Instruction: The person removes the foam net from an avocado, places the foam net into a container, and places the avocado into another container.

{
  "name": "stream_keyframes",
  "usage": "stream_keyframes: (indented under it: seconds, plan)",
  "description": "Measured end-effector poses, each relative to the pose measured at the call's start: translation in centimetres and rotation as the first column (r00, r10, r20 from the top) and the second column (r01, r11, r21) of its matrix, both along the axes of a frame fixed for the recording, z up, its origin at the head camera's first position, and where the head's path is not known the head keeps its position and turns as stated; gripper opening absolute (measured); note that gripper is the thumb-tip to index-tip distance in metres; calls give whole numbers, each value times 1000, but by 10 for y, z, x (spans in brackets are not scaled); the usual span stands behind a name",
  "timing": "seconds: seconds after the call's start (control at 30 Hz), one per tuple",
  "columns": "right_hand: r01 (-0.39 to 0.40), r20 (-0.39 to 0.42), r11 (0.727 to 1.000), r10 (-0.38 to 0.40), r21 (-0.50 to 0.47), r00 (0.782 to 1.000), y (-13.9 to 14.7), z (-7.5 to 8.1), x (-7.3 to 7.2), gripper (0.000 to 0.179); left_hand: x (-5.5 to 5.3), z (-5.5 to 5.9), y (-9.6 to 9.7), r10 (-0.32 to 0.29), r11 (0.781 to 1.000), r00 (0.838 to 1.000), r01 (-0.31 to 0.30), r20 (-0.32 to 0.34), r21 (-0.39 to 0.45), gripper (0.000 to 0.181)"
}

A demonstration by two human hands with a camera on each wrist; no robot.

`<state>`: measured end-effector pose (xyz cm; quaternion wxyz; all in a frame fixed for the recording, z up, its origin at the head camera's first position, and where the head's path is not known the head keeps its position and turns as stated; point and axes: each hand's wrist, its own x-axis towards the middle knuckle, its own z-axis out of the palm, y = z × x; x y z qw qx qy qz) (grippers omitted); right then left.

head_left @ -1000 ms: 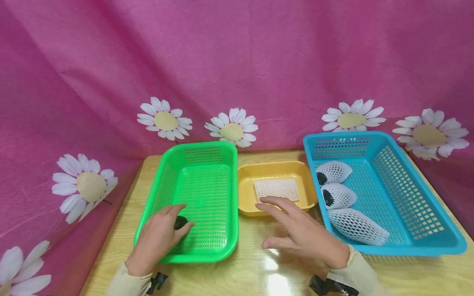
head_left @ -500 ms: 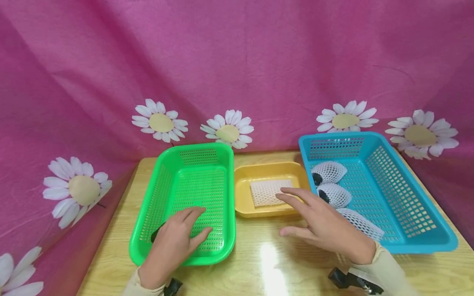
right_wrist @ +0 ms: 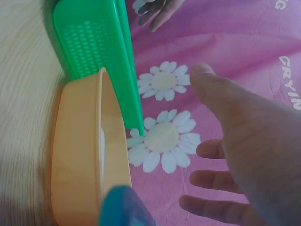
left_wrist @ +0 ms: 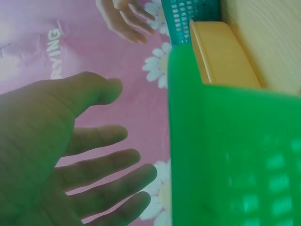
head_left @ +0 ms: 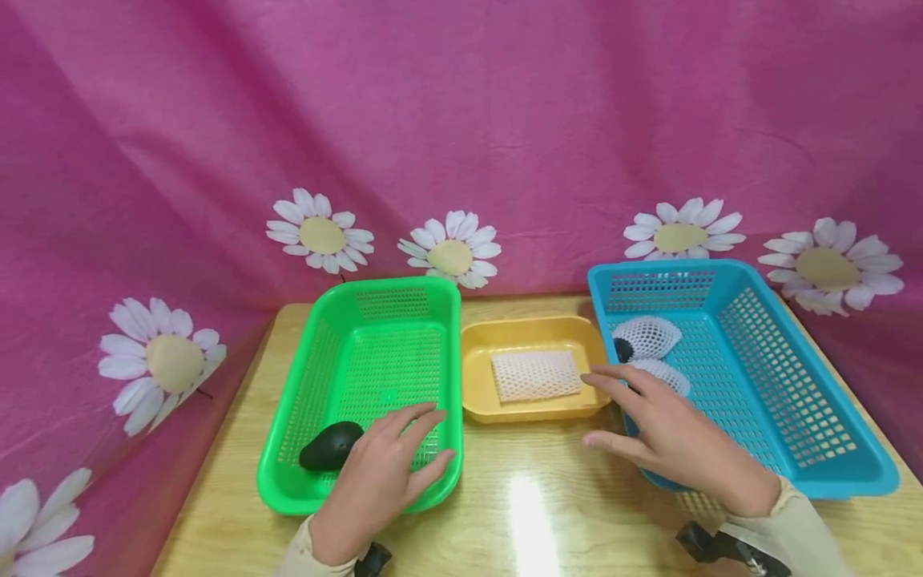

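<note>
My left hand (head_left: 385,469) hovers over the front right part of the green basket (head_left: 457,361), fingers spread and holding nothing. A dark, pear-shaped avocado (head_left: 332,446) lies in that basket, just left of the hand. My right hand (head_left: 674,437), also bare with fingers apart, is above the near left side of the blue basket (head_left: 728,385). Beyond it in the blue basket are two avocados in white foam nets (head_left: 649,336); the nearer one is partly covered by the hand. In the right wrist view the thumb and fingers (right_wrist: 214,181) of that hand are extended in the air.
Between the baskets stands a yellow tray (head_left: 477,385) with a flat white foam net (head_left: 535,375) in it. All three containers rest on a wooden table (head_left: 490,497). A pink cloth (head_left: 534,144) with daisies hangs behind.
My left hand has moved right, off the avocado, which now shows fully. The right hand has moved right over the blue basket, and now hides the nearest netted avocado.
</note>
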<state>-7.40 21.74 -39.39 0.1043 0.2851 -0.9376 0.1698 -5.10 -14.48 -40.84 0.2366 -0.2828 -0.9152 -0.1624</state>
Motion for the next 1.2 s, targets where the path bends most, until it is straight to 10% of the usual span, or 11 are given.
stream_keyframes:
  seconds: [0.93, 1.2]
  plan:
    - [59, -43, 997, -57, 40, 997, 41, -15, 0, 59, -1, -2, 52, -201, 968, 975, 213, -97, 135, 40]
    - [117, 59, 990, -122, 81, 991, 52, -11, -2, 63, -6, 6, 66, -218, 970, 974, 223, -62, 101, 40]
